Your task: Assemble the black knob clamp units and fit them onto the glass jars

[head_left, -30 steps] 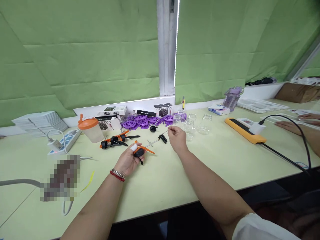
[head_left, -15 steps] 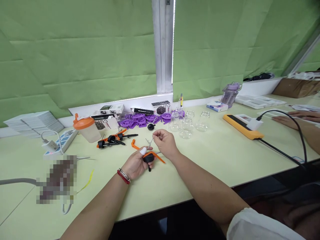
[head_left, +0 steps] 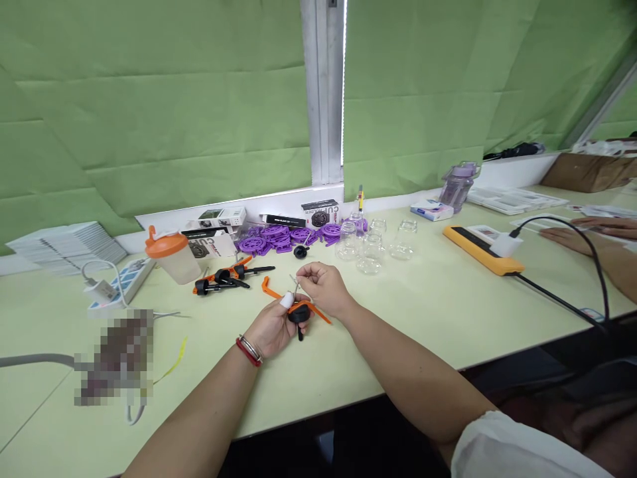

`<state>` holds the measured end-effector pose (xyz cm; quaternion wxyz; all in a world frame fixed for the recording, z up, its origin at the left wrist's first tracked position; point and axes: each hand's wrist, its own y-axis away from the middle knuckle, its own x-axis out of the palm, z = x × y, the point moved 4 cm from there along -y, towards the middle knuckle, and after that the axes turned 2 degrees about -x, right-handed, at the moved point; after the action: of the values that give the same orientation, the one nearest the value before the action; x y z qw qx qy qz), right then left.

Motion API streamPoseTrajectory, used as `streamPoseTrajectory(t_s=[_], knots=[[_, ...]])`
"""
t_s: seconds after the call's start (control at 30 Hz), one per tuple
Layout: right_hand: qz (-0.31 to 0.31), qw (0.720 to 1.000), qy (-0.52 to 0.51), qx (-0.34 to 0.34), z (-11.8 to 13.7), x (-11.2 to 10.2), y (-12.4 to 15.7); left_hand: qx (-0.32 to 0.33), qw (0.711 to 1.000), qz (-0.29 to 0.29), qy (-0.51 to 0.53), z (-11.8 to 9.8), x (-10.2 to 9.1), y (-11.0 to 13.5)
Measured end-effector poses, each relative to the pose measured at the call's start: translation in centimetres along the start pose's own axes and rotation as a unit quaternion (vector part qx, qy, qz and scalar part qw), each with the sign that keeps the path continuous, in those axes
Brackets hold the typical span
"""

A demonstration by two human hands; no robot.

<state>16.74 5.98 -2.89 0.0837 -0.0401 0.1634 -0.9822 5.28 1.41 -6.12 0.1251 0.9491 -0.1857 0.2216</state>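
Metal rod (head_left: 296, 287) stood pinched in the right hand (head_left: 324, 289), over an orange-and-black part (head_left: 299, 314) in the left hand (head_left: 271, 328).

The left hand lay slanted with its palm turned upward, fingers curled round the part and the white-covered thumb along its top. The right hand faced it, knuckles up, thumb and forefinger closed on the rod, remaining fingers folded in; the two hands were close together. The part, over the middle of the pale table (head_left: 418, 299), had a round black body, a short black stem pointing down and orange arms spread to either side, one bent at its end. The rod was thin, silvery and tilted; I could not tell whether its lower end touched the part.
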Motion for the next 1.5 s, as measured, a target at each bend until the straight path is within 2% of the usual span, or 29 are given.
streamPoseTrajectory(t_s=[0.13, 0.37, 0.8, 0.97, 1.2, 1.37, 1.5], knots=[[-0.016, 0.999, 0.019, -0.032, 0.5, -0.5, -0.3, -0.005, 1.0, -0.009, -0.001, -0.2, 0.1, 0.0], [0.04, 0.998, -0.016, 0.036, -0.6, 0.4, 0.2, -0.003, 1.0, 0.006, -0.001, 0.0, 0.2, 0.1], [0.051, 0.997, -0.019, 0.046, -1.4, 0.5, 0.0, -0.021, 1.0, 0.008, 0.006, 0.3, 0.2, 0.2], [0.063, 0.996, -0.027, 0.059, -1.1, 0.7, 0.2, -0.041, 0.999, 0.031, 0.008, 0.5, 0.5, 0.6], [0.041, 0.998, 0.02, 0.05, -0.4, 0.3, 0.5, -0.001, 0.999, 0.028, 0.03, -0.2, 0.5, 0.4], [0.12, 0.989, 0.071, 0.042, -0.3, 1.0, 1.0, 0.003, 0.999, 0.009, 0.039, -0.4, 0.2, 0.3], [0.146, 0.986, 0.073, 0.039, -0.6, 1.1, 1.0, 0.011, 0.999, -0.006, 0.036, -0.3, -0.1, 0.2]])
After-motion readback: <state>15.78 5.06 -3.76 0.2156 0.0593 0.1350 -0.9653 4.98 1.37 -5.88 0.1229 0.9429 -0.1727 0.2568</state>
